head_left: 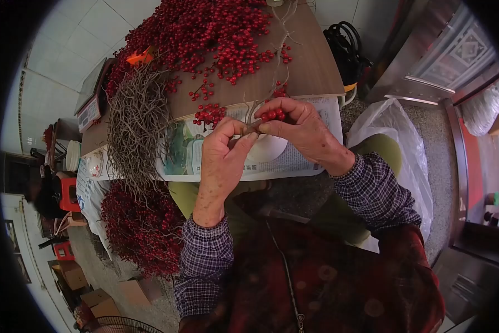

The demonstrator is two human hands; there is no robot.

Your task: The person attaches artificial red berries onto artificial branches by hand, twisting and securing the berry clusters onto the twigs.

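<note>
The brown, wood-grained bench (313, 64) carries the broad heap of glossy red berries on thin stems (205, 30) at its far side. At the bench's left hangs the tangled bundle of bare grey-brown twigs (133, 125), and printed newspaper (310, 158) covers the near edge.

Over that newspaper the person holds the long, slender, forked grey-brown twig (286, 36), its base at the fingers and its branches reaching toward the far edge. It looks light, dry and fairly stiff, likely to snap at the thin forks, so the thicker base is the sound place to grip.

The left hand (224, 152) has thumb and forefinger pinched together on the base; the right hand (310, 133) pinches close beside it, though its exact contact is partly hidden. A smooth white rounded object (269, 150) shows beneath.

Smallest is the small cluster of shiny round red berries (272, 115) at the right fingers. They look slick and easily knocked loose or bruised; their stems should take the pressure.
</note>
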